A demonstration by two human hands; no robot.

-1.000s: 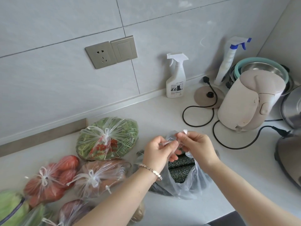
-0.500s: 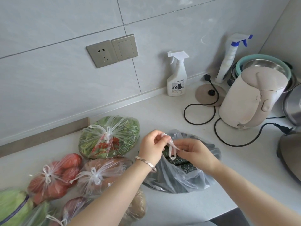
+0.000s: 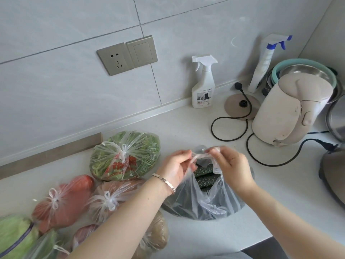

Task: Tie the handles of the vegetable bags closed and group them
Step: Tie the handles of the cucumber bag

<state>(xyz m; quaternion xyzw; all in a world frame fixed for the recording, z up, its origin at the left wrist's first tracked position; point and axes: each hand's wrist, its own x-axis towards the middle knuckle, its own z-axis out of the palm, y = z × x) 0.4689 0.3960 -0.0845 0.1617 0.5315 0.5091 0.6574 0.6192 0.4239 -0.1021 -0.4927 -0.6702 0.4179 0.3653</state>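
On the desk (image 3: 186, 126), we're tying the cucumber bag (image 3: 205, 202): left hand (image 3: 175, 166) & right hand (image 3: 234, 165) fingers (image 3: 183, 153) each pinching a handle (image 3: 200, 156); next probably needing a snug pull.

Clear, faintly grey film on the cucumber bag (image 3: 205, 202), dark green with pale speckles on the cucumbers (image 3: 203, 177) inside. Clear film with red lettering over bright green on the bean bag (image 3: 125, 156). Red through the tomato bag (image 3: 63, 200), orange-brown through the middle bag (image 3: 119, 191), dull brown through the potato bag (image 3: 156, 234). Pale green with a purple band on the cabbage (image 3: 11, 232). Silver on the bracelet (image 3: 166, 181). White with a blue trigger on the far spray bottle (image 3: 268, 55); beige on the kettle (image 3: 287, 113); black on the plug (image 3: 239, 85); teal on the basin rim (image 3: 302, 61).
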